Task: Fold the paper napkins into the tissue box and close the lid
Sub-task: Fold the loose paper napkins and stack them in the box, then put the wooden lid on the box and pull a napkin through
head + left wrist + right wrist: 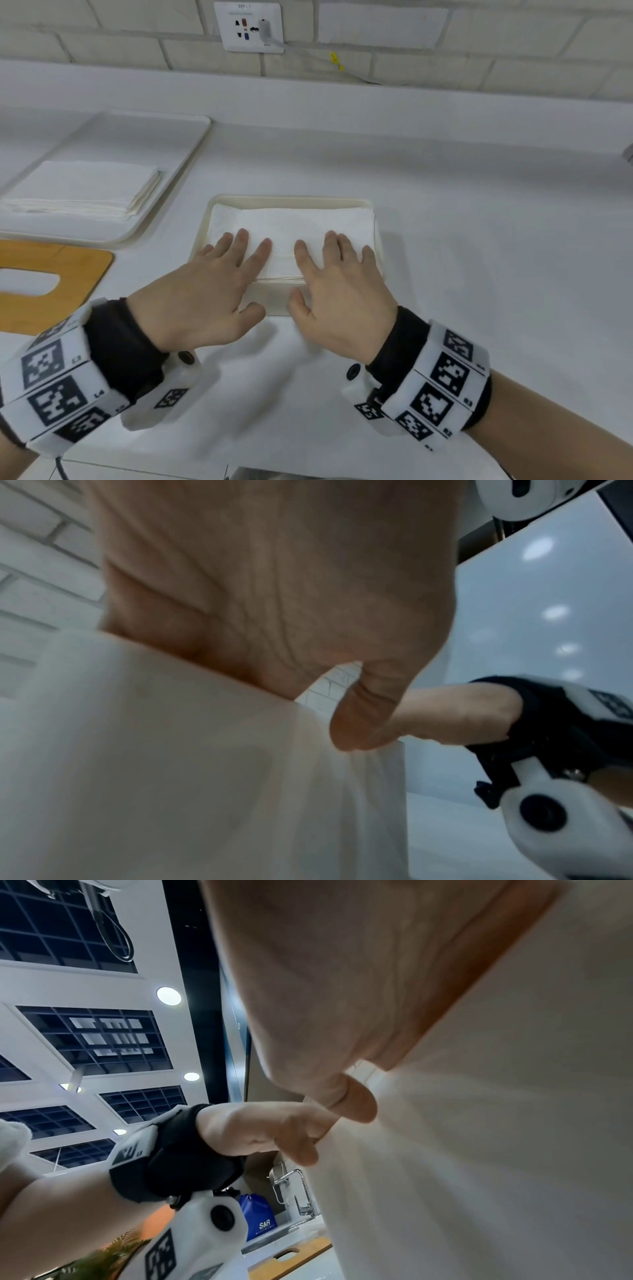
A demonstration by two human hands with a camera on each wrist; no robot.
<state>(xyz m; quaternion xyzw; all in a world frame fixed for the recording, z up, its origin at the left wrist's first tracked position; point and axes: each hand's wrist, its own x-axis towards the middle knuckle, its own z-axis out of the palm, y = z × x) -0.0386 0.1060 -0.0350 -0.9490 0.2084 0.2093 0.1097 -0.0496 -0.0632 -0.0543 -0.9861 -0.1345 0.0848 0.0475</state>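
A cream tissue box (289, 199) sits mid-counter with a folded stack of white napkins (308, 222) filling it to the rim. My left hand (219, 270) lies flat on the left part of the stack, fingers straight. My right hand (329, 270) lies flat on the right part, fingers straight. Both thumbs reach down over the box's near wall (171, 750). The wooden lid (51, 284) with an oval slot lies at the left edge, apart from the box. In the right wrist view the right palm (342, 974) covers the box wall (479, 1150).
A white tray (144, 137) at the back left holds another stack of folded napkins (82, 188). A wall socket (251, 25) with a plugged cable is on the brick wall behind. White countertop (479, 257) extends to the right of the box.
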